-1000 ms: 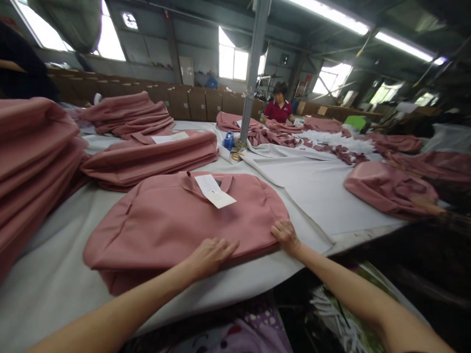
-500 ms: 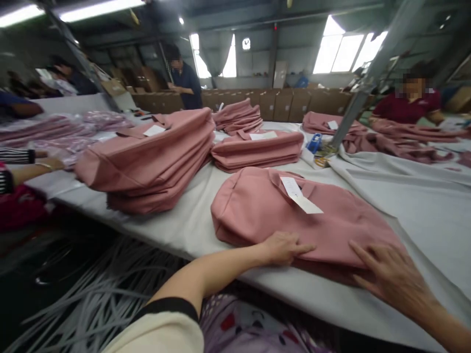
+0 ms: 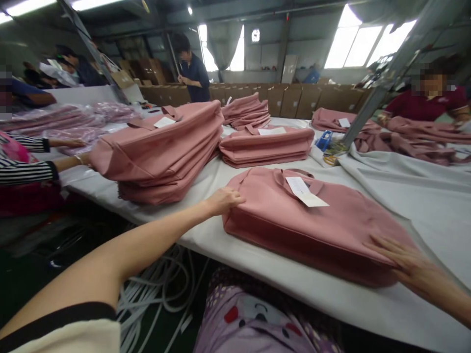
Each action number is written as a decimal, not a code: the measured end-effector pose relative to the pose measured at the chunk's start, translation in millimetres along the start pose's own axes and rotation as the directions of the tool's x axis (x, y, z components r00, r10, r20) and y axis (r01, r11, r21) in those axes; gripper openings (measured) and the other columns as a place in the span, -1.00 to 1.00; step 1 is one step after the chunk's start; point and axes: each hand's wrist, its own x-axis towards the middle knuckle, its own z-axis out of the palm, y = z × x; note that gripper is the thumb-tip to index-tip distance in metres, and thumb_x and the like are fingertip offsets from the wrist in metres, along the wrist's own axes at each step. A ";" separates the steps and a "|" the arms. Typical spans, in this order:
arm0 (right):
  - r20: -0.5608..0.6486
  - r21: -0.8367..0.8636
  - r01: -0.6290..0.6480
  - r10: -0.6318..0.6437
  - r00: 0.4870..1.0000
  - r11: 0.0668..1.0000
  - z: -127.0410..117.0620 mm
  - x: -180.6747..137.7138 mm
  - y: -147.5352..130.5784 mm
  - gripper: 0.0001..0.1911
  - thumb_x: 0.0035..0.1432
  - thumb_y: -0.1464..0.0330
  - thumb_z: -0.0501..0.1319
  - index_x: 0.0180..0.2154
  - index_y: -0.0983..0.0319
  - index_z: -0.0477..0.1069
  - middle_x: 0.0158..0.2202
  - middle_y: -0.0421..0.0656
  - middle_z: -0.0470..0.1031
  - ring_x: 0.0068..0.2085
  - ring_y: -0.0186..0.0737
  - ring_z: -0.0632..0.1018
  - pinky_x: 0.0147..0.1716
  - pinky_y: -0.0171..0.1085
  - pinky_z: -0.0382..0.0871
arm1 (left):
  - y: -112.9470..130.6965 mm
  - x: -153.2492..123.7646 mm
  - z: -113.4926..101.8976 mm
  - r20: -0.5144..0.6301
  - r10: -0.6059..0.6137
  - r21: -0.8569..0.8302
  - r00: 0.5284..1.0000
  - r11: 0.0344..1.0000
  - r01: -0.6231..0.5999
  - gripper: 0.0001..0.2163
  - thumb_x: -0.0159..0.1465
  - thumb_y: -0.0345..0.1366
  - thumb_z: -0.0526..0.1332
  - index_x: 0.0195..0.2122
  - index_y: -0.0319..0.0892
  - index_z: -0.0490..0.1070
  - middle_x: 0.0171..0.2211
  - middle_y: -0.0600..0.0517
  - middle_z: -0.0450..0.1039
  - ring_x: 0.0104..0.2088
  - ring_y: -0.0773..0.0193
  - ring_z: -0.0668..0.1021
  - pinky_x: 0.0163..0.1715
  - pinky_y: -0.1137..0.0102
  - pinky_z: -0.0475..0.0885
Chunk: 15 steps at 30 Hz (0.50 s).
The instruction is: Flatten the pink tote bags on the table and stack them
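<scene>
A pink bag (image 3: 331,230) lies on its side on the cloth-covered table in front of me. Its handles rest on top, and a white paper tag (image 3: 306,191) hangs from them. My left hand (image 3: 224,201) pinches the bag's left end near the upper corner, fingers closed on the fabric. On the bag's right end, my right hand (image 3: 401,255) rests with its fingers stretched out and apart. The bag's front side panel faces me in shadow.
A tall stack of pink bags (image 3: 158,152) stands to the left, and a co-worker's hand touches its left end. A smaller stack (image 3: 268,147) sits behind the bag. A blue tape dispenser (image 3: 324,140) stands near a metal post (image 3: 371,108). White strips (image 3: 158,289) lie below the table.
My left hand has moved from the bag's front edge to its left end and closed there. My right hand has shifted right. The co-worker's hand at left has reached the tall stack.
</scene>
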 end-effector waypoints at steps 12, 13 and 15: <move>0.064 -0.067 -0.181 0.185 0.981 0.981 -13.0 -20.7 -103.6 -0.27 0.17 0.55 -0.01 0.33 0.10 -0.12 0.32 -0.07 0.04 0.30 0.11 0.09 0.16 0.13 0.21 | 46.1 -60.9 73.5 -0.249 0.082 0.019 0.965 0.997 -0.080 -0.61 0.26 -0.54 0.01 0.07 -0.14 0.37 -0.04 -0.07 0.49 -0.15 0.13 0.52 -0.24 0.28 0.45; 0.048 -0.070 -0.212 0.216 0.975 0.975 -14.7 -21.0 -106.2 -0.28 0.18 0.53 0.01 0.33 0.12 -0.12 0.32 -0.05 0.04 0.30 0.13 0.07 0.16 0.15 0.20 | 46.8 -62.0 75.0 -0.258 0.056 0.018 0.964 0.998 -0.053 -0.60 0.26 -0.55 0.01 0.08 -0.14 0.36 -0.02 -0.08 0.49 -0.13 0.11 0.52 -0.22 0.27 0.44; 0.037 -0.076 -0.257 0.261 0.965 0.963 -16.3 -22.9 -113.0 -0.28 0.18 0.51 0.05 0.33 0.16 -0.10 0.32 -0.02 0.04 0.31 0.16 0.03 0.16 0.17 0.19 | 49.4 -65.9 78.8 -0.278 0.044 0.023 0.960 0.999 -0.039 -0.58 0.26 -0.55 0.00 0.11 -0.16 0.34 0.00 -0.10 0.47 -0.10 0.08 0.51 -0.18 0.25 0.43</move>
